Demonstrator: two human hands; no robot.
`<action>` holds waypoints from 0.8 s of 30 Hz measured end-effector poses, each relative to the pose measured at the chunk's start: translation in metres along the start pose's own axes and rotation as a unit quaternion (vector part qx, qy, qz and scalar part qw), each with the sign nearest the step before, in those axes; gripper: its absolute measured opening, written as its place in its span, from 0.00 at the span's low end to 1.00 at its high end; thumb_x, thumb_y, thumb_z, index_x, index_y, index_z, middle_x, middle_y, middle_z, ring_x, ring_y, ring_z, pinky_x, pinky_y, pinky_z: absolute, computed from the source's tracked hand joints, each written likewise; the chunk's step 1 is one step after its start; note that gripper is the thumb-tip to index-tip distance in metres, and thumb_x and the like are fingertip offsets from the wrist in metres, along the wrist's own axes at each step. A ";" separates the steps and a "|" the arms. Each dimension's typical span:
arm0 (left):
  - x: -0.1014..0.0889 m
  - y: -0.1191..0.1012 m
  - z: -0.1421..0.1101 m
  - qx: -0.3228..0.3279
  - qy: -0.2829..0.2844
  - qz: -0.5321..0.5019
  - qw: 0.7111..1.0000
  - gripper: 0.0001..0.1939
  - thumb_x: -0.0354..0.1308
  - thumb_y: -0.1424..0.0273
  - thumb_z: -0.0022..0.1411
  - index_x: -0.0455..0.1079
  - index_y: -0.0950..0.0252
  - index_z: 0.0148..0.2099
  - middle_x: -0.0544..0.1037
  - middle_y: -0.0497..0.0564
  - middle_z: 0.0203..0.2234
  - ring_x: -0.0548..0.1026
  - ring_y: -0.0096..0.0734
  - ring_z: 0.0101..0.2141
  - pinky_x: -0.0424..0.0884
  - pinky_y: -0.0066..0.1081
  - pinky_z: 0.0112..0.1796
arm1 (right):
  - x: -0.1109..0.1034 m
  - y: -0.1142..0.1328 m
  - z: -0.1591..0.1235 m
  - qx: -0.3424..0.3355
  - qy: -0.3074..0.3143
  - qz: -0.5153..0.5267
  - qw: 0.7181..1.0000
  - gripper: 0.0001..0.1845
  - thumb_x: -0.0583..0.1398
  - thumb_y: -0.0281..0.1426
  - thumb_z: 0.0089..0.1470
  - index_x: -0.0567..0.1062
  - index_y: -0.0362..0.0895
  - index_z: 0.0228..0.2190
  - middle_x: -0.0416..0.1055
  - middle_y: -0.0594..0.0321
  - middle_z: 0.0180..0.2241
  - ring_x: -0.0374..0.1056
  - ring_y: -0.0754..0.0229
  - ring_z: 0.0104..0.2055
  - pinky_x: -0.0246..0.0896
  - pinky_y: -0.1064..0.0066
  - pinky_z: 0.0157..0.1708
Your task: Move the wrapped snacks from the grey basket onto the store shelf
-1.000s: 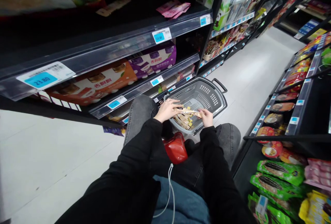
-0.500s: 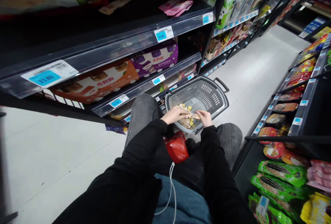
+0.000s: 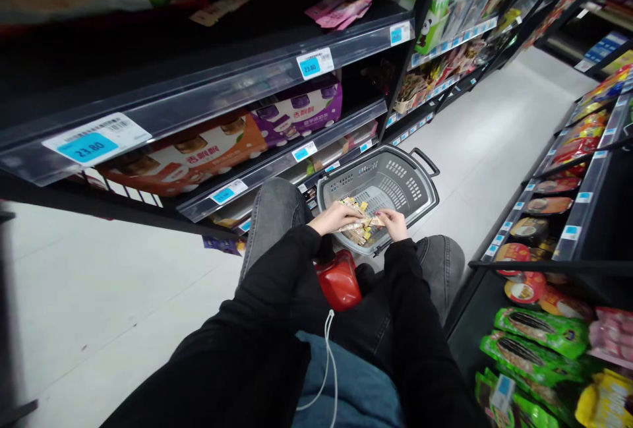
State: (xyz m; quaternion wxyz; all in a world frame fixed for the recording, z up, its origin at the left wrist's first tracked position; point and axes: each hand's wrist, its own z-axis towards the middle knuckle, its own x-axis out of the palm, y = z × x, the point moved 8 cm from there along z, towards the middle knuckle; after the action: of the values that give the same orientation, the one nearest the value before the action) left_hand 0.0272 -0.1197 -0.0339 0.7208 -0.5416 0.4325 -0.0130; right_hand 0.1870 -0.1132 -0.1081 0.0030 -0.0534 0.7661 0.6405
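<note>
My left hand (image 3: pixel 332 218) and my right hand (image 3: pixel 394 225) are both closed on a small beige-and-yellow packet (image 3: pixel 366 222), stretched between their fingers. The packet is above the near end of a grey plastic shopping basket (image 3: pixel 413 208). Beneath my hands, several similar small yellowish packets (image 3: pixel 360 238) lie in the basket; my fingers cover part of them. The basket stands on the floor just beyond my knees, its handle (image 3: pixel 426 161) tipped outward at the far end. A shiny red object (image 3: pixel 339 281) sits between my legs, and its kind is unclear.
On the left, a black shelf (image 3: pixel 222 98) holds orange (image 3: pixel 192 151) and purple (image 3: pixel 301 108) multipack cartons. To the right, a low rack carries green seed bags (image 3: pixel 537 329) and round tubs (image 3: pixel 524 286). A pale aisle floor (image 3: pixel 494 131) runs between them.
The packet has turned slightly and now lies as a longer strip between my fingers. My right hand has shifted a little to the right. The basket stays in place.
</note>
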 end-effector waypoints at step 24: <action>0.034 0.022 -0.004 -0.131 0.104 -0.296 0.940 0.12 0.62 0.71 0.48 0.75 0.69 0.38 0.78 0.49 0.26 0.76 0.31 0.28 0.69 0.26 0.34 | -0.010 -0.011 -0.001 0.050 -0.070 0.186 0.979 0.23 0.65 0.41 0.36 0.72 0.43 0.36 0.64 0.69 0.20 0.63 0.66 0.21 0.66 0.71 0.22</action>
State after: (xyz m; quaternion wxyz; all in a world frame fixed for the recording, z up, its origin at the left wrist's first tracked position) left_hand 0.0355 -0.1304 -0.0722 0.5578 -0.7308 0.3226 -0.2252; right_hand 0.1976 -0.1155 -0.1178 -0.0603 0.1350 0.7917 0.5928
